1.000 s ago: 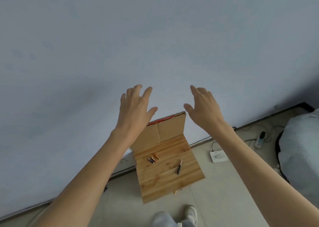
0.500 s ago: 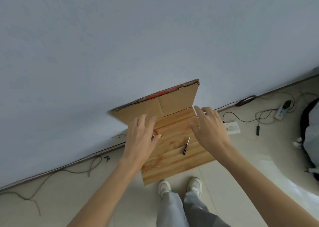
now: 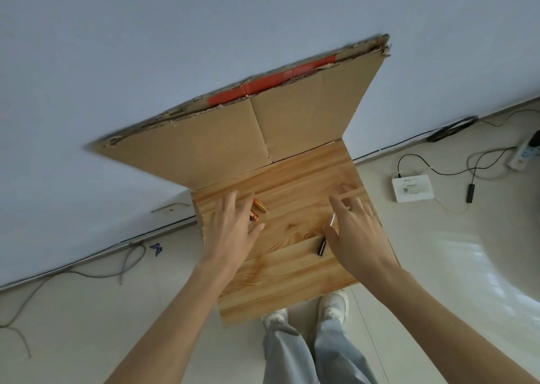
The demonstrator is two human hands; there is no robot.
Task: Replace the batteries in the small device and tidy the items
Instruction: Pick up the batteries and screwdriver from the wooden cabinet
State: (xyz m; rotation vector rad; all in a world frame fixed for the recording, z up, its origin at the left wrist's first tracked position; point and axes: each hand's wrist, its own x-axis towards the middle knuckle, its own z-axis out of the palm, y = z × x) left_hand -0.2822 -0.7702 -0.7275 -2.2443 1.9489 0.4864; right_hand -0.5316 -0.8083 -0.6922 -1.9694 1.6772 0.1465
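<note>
— How were the grips found?

— The left grip [image 3: 230, 231] was seen spread apart, fingers straight, with nothing clasped in it. The right grip [image 3: 358, 231] was likewise seen opened out, and nothing was held by it.

— What was seen under them?

— Two orange batteries [image 3: 261, 205] were seen lying on the wooden tabletop [image 3: 292, 284], right at the left grip's fingertips, the nearer one partly hidden by them. Whether they were touched could not be told. A small black-handled screwdriver [image 3: 322, 248] was seen lying by the right grip's thumb. Its middle was covered by the hand, so contact could not be judged there either.

— And farther out?

— A sheet of cardboard [image 3: 228, 144], with a red strip along its torn top edge, was seen standing at the tabletop's far edge and leaning against a pale wall [image 3: 175, 33]. On the floor [image 3: 438, 266] to the right, a white box [image 3: 412, 188] was seen, and a power strip [image 3: 523, 155] nearer the wall. White shoes [image 3: 333, 304] and grey trousers [image 3: 292, 354] were seen below the tabletop's near edge.
</note>
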